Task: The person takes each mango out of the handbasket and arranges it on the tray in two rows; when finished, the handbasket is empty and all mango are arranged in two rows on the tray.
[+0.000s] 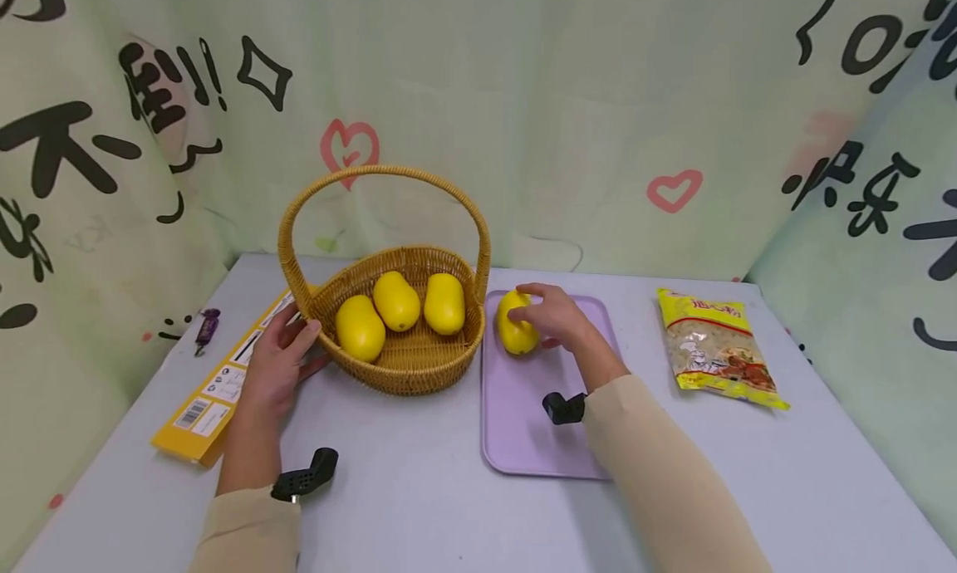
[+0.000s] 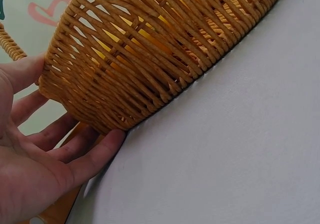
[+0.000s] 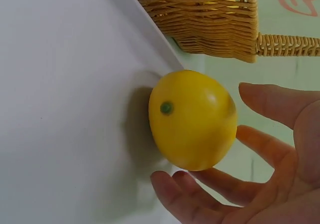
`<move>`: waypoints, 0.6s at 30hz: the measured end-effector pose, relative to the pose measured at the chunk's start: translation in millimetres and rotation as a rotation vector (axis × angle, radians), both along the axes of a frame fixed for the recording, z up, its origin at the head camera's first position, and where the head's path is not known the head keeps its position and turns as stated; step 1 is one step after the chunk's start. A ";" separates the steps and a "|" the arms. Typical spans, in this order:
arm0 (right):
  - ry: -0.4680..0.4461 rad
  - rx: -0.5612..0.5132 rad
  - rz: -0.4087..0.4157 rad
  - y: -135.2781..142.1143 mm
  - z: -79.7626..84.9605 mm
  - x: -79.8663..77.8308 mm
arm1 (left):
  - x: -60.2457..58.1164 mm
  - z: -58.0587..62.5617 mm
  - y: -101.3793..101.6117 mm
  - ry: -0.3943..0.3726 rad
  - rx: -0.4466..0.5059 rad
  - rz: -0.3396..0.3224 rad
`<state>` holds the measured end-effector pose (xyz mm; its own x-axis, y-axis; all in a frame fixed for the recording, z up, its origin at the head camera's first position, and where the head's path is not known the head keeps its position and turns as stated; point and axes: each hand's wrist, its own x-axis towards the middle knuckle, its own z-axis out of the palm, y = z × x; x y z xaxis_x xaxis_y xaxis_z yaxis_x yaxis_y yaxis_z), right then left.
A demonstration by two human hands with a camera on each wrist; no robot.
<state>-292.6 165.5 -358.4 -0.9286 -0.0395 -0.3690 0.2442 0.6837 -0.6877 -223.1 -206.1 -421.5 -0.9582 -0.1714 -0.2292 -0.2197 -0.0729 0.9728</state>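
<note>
Grasping seems the step: the parted right hand [image 1: 559,315] should close round the fruit [image 1: 517,337], relaxed left hand [image 1: 275,365] touching the basket [image 1: 417,380].

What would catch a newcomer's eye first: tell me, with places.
The tall-handled wicker basket stands out first, left of centre in the head view, holding three yellow fruits, the left hand at its side. Next comes a fourth yellow fruit on the lilac tray to the right, the right hand around it. Farther right lies a bright yellow packet.
</note>
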 end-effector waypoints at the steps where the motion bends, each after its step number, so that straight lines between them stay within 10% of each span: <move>1: -0.001 -0.003 -0.003 -0.4 0.3 -0.2 | -0.5 0.0 0.0 0.000 -0.001 0.003; 12: -0.002 0.036 -0.026 -2.0 14.8 -1.0 | -2.0 0.6 0.4 0.001 -0.007 0.014; 18: 0.167 0.149 0.059 -3.7 36.8 5.3 | -1.0 1.1 0.8 0.001 -0.006 0.015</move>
<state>-287.3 161.8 -321.6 -0.9749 -0.0521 -0.2164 0.0921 0.7906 -0.6053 -224.1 -205.3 -420.4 -0.9558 -0.1867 -0.2273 -0.2177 -0.0707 0.9735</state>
